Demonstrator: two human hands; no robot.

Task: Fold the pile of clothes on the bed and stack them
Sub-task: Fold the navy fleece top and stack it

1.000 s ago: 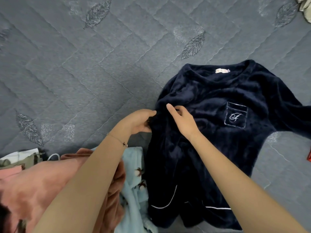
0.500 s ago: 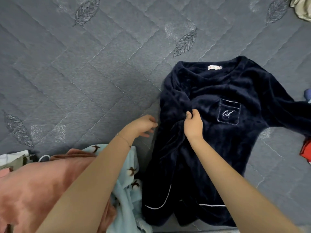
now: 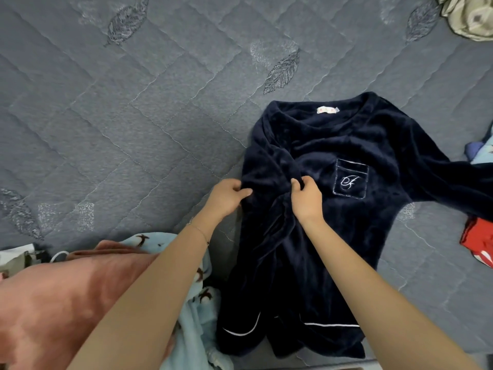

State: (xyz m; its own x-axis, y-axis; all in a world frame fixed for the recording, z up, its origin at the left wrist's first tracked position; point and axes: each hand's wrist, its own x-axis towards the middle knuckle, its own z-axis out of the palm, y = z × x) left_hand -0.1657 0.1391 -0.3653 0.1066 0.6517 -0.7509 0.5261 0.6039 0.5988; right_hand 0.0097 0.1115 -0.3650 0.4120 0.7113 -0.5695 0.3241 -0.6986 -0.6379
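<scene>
Nearest, one pink garment (image 3: 53, 303) and one blue garment (image 3: 198, 325) lay heaped under the left forearm, beside the one navy top (image 3: 378, 231). The top lay flat on the bed (image 3: 133, 142), hem near, collar far, the left hand (image 3: 226, 196) and right hand (image 3: 306, 199) each pinching its fabric. One red cloth (image 3: 477, 244) lay right, one beige cloth (image 3: 466, 17) farthest.

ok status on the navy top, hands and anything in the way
Left hand and right hand both gripping navy top mid-chest. Top face up on quilt, left side bunched. Light blue garment against its lower left edge.
</scene>
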